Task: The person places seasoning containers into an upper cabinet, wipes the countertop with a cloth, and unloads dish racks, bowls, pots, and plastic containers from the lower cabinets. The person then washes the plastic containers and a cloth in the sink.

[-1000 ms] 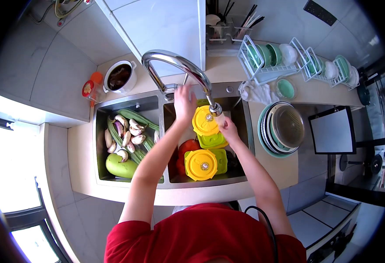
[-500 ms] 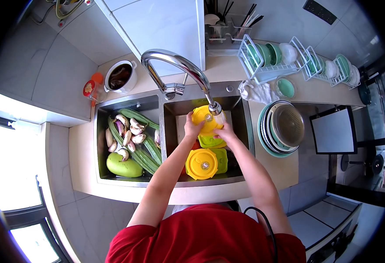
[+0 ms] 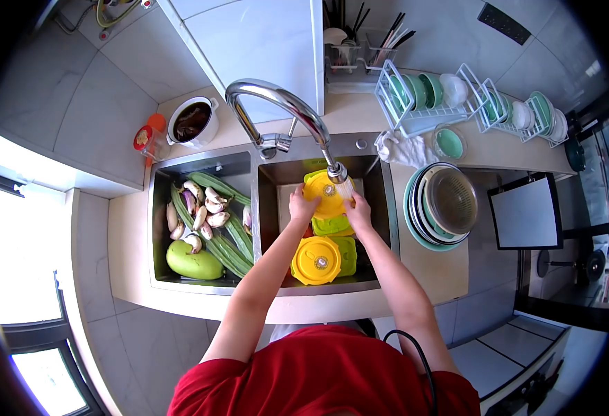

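Water runs from the chrome faucet over a yellow round lid with a clear valve in its middle. My left hand grips the lid's left edge, fingers partly hidden beneath it. At its right edge my right hand is closed on the rim, in the stream. Below the lid in the right sink basin lie a green lid, a second yellow round lid and a green rectangular lid. Something red shows partly at the left of these.
The left basin holds long green gourds, garlic and a green round-ended vegetable. A white pot and a red-lidded jar stand behind. Stacked plates with a strainer, a cloth and dish racks are right.
My right hand has shifted from the lid's lower right edge further out along its right side, its fingers now pointing upward. My left hand stays at the left edge, and the water keeps running.
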{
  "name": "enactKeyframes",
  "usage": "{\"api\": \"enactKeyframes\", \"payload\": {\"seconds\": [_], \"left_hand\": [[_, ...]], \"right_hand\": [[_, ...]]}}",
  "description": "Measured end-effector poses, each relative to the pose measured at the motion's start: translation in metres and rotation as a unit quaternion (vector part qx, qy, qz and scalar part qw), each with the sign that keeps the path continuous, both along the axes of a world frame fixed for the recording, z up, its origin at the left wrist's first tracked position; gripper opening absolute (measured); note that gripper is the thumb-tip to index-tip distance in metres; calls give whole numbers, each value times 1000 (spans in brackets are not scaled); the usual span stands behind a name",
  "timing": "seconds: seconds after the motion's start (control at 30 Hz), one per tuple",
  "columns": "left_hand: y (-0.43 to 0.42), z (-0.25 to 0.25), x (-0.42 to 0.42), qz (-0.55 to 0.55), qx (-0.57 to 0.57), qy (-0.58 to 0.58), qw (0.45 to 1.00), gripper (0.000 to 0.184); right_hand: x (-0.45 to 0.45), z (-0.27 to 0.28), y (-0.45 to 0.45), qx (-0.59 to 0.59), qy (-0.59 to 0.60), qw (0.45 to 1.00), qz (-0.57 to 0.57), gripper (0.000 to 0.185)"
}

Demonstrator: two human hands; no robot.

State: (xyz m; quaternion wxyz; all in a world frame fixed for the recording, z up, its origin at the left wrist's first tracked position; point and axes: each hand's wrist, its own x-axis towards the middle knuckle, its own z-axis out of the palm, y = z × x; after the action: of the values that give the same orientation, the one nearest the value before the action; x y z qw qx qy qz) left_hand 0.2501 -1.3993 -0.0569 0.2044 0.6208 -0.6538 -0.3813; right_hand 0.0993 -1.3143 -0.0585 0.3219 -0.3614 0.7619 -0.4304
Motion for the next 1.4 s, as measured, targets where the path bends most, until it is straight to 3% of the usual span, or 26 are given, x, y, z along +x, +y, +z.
{"api": "enactKeyframes", "payload": {"seconds": [0.1, 0.23, 0.3, 0.37, 0.4, 0.43, 0.47, 0.53, 0.67, 0.77, 0.87, 0.9, 0.93, 0.97, 1.0, 1.03, 1.1, 1.17, 1.4], "left_hand": [[-4, -15, 8, -10, 50, 80, 995, 68], [-2, -18, 13, -9, 92, 59, 994, 64], [3, 8, 13, 2, 249, 269, 930, 57], [5, 28, 17, 24, 296, 322, 899, 54], [6, 30, 20, 47, 344, 372, 861, 52], [9, 31, 22, 47, 343, 371, 861, 52], [13, 28, 23, 47, 344, 420, 838, 52], [19, 20, 23, 45, 355, 480, 801, 57], [22, 25, 16, 42, 425, 494, 757, 64], [29, 48, 8, -32, 511, 601, 614, 72], [29, 48, 6, -28, 493, 630, 599, 72], [28, 51, 5, -18, 485, 641, 595, 71], [27, 54, 6, 1, 487, 638, 597, 70], [26, 53, 5, 1, 487, 638, 596, 70], [26, 51, 4, 2, 477, 634, 609, 68], [27, 48, 2, 4, 466, 631, 621, 66], [30, 36, -6, 36, 437, 651, 620, 60], [35, 27, -10, 25, 476, 664, 576, 55], [34, 20, -17, 66, 392, 638, 659, 52]], "right_hand": [[-2, 19, 4, 26, -36, 999, 5, 38], [-4, 28, 9, 64, -125, 990, 5, 38], [-5, 29, 10, 63, -139, 988, 11, 36], [-9, 26, 11, 61, -153, 986, 18, 34], [-12, 16, 12, 53, -239, 969, 21, 29], [-13, 7, 15, 46, -324, 944, 24, 24], [-10, 10, 18, 46, -324, 945, 24, 24], [-5, 18, 24, 66, -434, 897, -45, 19], [-1, 25, 29, 53, -468, 881, -50, 19], [3, 30, 32, 47, -503, 862, -49, 19], [7, 33, 33, 1, -474, 880, -30, 24], [5, 26, 30, 46, -252, 966, 40, 31], [3, 19, 30, 89, -16, 990, 107, 40], [5, 33, 29, 89, -15, 990, 107, 40], [14, 68, 29, -31, 175, 979, 96, 47], [23, 94, 29, -148, 356, 919, 81, 55], [39, 110, 26, -132, 332, 920, 160, 63], [45, 106, 21, -121, 339, 919, 162, 63], [45, 77, 14, -107, 402, 892, 177, 56]]}}
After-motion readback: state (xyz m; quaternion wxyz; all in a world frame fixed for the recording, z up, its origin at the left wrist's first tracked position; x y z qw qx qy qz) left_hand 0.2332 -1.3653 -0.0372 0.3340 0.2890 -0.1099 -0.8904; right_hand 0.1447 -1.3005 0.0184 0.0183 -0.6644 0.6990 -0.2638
